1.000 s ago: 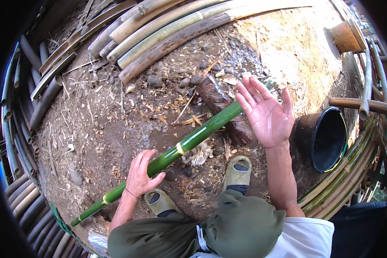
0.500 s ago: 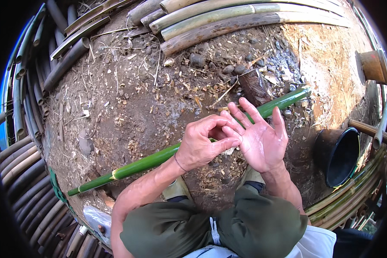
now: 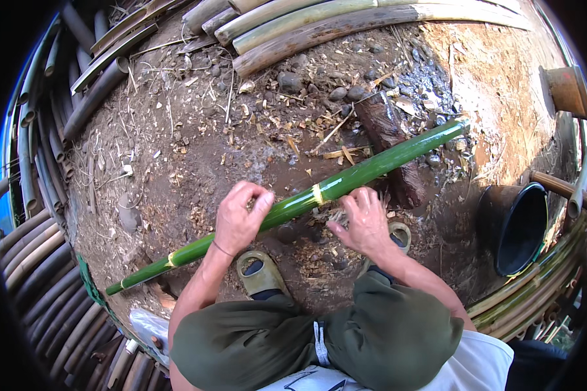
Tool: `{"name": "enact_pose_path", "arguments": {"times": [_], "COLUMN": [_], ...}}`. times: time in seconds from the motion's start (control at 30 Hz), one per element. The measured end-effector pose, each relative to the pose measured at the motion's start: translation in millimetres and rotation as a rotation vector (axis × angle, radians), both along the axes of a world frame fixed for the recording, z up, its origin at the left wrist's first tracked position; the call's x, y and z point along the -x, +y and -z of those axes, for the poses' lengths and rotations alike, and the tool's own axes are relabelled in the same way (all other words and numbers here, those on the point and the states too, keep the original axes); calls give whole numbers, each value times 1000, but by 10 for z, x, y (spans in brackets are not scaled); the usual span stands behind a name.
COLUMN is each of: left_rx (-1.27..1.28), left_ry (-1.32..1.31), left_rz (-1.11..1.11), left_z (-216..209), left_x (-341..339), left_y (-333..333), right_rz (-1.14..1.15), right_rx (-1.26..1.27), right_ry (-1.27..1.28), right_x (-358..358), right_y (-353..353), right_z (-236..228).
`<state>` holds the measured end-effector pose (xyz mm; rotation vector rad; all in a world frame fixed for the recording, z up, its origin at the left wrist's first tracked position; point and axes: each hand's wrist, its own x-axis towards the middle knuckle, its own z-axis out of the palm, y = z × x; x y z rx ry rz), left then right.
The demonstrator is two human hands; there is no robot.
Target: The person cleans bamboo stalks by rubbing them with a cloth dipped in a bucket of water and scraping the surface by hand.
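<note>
A long green bamboo pole (image 3: 372, 166), wet and shiny with pale node rings, slants from lower left to upper right in front of my feet. My left hand (image 3: 238, 218) is over the pole's left part, fingers loosely curled and thumb held apart, not wrapped round it. Against the pole's near side, right of the middle node, my right hand (image 3: 362, 220) has its fingertips at the edge and its thumb spread away. Neither hand holds anything that I can see. A dark, wet, rough log (image 3: 407, 186) lies beneath the pole's right part.
A black bucket (image 3: 518, 229) stands at the right, near a rusty brown container (image 3: 565, 91). Cut bamboo poles (image 3: 346, 36) lie across the back, with more stacked poles (image 3: 39, 260) at the left. Wood chips and stones litter the dirt. My sandals (image 3: 261, 274) are near the pole.
My hands were together above the pole, the right palm turned up. They have come apart and lowered to the pole, the left moving left and the right turning palm down.
</note>
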<state>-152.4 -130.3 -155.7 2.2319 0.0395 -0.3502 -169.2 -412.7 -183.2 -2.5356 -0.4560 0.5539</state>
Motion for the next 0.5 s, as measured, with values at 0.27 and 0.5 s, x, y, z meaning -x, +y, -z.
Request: {"name": "enact_pose_path", "arguments": {"times": [0.27, 0.5], "left_rx": [-508, -475], "left_ry": [-26, 311], "left_rz": [214, 280], "left_z": [425, 281], "left_x": [449, 205], "left_y": [-139, -93], "right_rz": [230, 949], "right_rx": [-341, -588], "right_ry": [-267, -409], "right_x": [148, 192], "right_y": [-510, -3187], "right_z": [56, -1435]}}
